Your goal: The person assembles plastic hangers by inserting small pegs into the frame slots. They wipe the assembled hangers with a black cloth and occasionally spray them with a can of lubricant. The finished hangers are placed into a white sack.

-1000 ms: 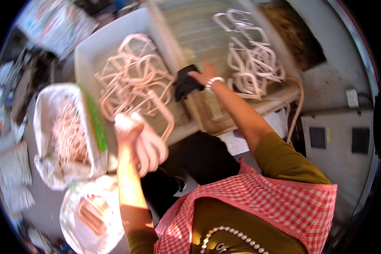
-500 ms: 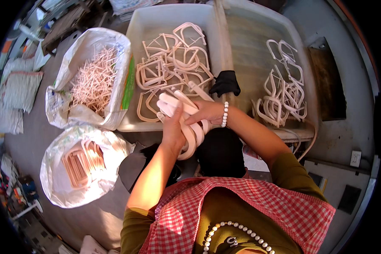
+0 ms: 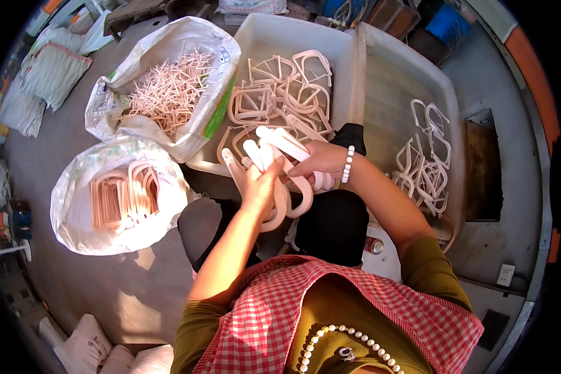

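In front of my knees I hold several pale pink, U-shaped plastic handles (image 3: pixel 291 147), fanned out at different angles. My left hand (image 3: pixel 259 187) grips the bundle from the near left, thumb laid across it. On the right side, my right hand (image 3: pixel 321 160) has its fingers closed round the handles; some fingertips are hidden behind them. Just beyond the bundle, more pink frame-like plastic pieces (image 3: pixel 249 105) lie tangled in a pale tub (image 3: pixel 255 31). A black glove or cloth (image 3: pixel 350 136) hangs over the divider beside my right wrist.
A second tub (image 3: pixel 411 53) on the right contains paler handles (image 3: pixel 422 177). To the left stand a white sack (image 3: pixel 96 115) of thin pink sticks (image 3: pixel 171 93) and another sack (image 3: pixel 65 215) with stacked handles (image 3: pixel 124 196). A can (image 3: pixel 374 245) is near my right knee.
The handles in my hands have spread apart, with one now sticking out at the left. My view has shifted, so the tubs and sacks appear at different places.
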Tool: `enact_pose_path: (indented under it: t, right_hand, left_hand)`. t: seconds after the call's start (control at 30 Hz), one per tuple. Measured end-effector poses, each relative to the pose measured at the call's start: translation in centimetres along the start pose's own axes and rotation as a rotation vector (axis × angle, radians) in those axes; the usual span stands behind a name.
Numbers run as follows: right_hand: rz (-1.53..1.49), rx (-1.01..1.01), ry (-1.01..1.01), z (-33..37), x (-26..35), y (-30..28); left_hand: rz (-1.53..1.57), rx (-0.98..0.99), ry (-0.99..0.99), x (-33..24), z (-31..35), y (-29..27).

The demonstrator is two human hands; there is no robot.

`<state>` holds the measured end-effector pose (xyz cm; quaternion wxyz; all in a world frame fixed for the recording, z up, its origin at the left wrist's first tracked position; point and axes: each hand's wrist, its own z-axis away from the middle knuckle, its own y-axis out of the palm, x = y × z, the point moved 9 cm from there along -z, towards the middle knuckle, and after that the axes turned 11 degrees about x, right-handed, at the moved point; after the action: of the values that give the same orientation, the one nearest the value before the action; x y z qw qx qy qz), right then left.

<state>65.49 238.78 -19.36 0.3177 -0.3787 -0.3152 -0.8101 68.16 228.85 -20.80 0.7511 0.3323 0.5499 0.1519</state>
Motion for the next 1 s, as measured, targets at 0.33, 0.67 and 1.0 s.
enact_pose_path:
  t: [0.33, 0.67, 1.0]
  right_hand:
    - [0.412, -0.241, 0.106, 2.4, 4.9, 2.6]
    - [0.467, -0.207, -0.152, 4.8, 11.9, 8.2]
    - [1.165, -0.441, -0.33, 8.4, 19.4, 11.2]
  left_hand:
    - [0.121, -0.147, 0.225, -3.2, 0.6, -1.4]
    - [0.106, 0.141, 0.415, -12.2, 4.2, 3.8]
    - [0.299, 0.079, 0.451, -21.3, 8.9, 0.6]
